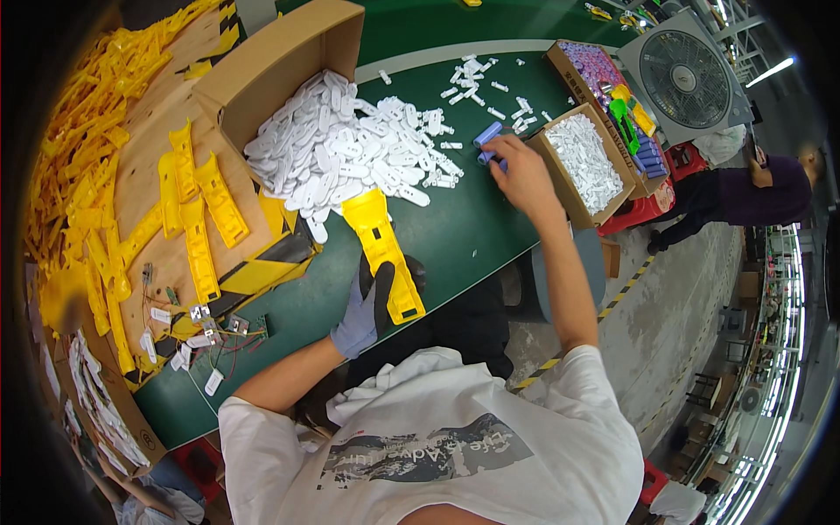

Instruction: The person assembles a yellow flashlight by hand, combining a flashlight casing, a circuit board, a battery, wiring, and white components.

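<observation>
My left hand (368, 302), in a grey and black glove, grips a yellow plastic housing (385, 254), a long shell with a wide flared end and small rectangular slots. The housing is held up over the front edge of the green table. Farther right, my bare right hand (522, 178) reaches across the table with its fingers closed around a purple cylinder (486, 158) that looks like a battery cell, partly hidden by the fingertips. A second purple cylinder (488, 133) lies just beyond the fingers.
A tipped cardboard box (293, 61) spills white plastic pieces (350, 144) onto the green table (477, 236). At right stand a carton of small white parts (584, 159) and a box with purple cylinders (649, 157). Yellow housings (188, 201) and wired parts (210, 328) lie left. A fan (685, 77) stands far right.
</observation>
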`<action>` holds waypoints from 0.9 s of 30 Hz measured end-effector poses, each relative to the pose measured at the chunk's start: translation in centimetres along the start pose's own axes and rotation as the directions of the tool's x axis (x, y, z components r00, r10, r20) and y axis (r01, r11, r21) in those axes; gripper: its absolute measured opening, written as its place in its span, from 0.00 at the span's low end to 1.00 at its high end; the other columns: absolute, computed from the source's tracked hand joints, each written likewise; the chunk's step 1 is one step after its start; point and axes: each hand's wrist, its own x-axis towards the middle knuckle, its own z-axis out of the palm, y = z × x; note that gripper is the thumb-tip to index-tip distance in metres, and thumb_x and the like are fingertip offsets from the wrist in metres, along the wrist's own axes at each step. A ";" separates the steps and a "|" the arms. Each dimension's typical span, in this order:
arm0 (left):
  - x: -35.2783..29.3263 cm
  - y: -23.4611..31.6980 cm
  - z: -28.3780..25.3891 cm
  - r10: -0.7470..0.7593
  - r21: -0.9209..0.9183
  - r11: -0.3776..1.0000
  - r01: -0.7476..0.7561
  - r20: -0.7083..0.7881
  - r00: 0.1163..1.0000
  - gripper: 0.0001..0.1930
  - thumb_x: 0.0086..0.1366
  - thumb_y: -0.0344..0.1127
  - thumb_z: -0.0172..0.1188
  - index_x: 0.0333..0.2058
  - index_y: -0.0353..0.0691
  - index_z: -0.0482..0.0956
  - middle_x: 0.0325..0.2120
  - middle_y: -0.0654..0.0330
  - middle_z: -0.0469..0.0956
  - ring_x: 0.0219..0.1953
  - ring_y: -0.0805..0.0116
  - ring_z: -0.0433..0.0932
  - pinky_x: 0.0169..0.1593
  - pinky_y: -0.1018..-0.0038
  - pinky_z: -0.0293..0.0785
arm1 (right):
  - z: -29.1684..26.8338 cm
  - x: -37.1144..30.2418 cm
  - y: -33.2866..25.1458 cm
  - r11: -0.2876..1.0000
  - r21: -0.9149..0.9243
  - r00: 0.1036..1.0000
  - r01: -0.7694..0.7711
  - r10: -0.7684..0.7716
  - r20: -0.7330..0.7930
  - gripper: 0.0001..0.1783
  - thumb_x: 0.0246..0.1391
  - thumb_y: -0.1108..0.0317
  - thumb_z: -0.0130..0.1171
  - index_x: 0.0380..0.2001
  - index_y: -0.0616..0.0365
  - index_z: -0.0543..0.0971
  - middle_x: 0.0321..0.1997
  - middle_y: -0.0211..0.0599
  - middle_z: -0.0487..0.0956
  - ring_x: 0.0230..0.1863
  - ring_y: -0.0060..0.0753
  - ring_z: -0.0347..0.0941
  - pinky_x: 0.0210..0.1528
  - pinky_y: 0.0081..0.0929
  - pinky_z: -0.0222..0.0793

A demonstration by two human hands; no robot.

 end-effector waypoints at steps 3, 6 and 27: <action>0.0 0.3 0.0 -0.039 -0.012 0.999 0.040 0.031 0.999 0.17 0.69 0.39 0.51 0.52 0.42 0.60 0.37 0.55 0.74 0.36 0.65 0.76 0.41 0.68 0.76 | -0.7 1.4 0.5 0.985 -0.139 0.989 0.103 -0.086 0.123 0.14 0.45 0.73 0.60 0.38 0.55 0.77 0.40 0.39 0.77 0.38 0.45 0.76 0.41 0.38 0.72; 0.2 0.6 0.1 -0.001 0.064 0.998 0.001 -0.004 1.000 0.16 0.69 0.37 0.51 0.52 0.42 0.60 0.37 0.54 0.74 0.35 0.65 0.77 0.40 0.69 0.76 | -1.2 2.5 0.3 0.955 -0.198 0.970 0.219 -0.191 0.149 0.11 0.46 0.71 0.61 0.37 0.53 0.77 0.36 0.38 0.79 0.37 0.45 0.77 0.40 0.37 0.73; -1.6 -1.8 -1.0 0.307 0.537 0.705 -0.464 0.358 0.882 0.28 0.52 0.39 0.68 0.48 0.33 0.69 0.39 0.50 0.74 0.41 0.57 0.76 0.45 0.64 0.72 | 3.5 -5.5 -11.9 0.480 0.874 0.997 -0.072 0.058 0.050 0.09 0.55 0.71 0.58 0.38 0.62 0.80 0.33 0.31 0.80 0.33 0.20 0.73 0.32 0.18 0.65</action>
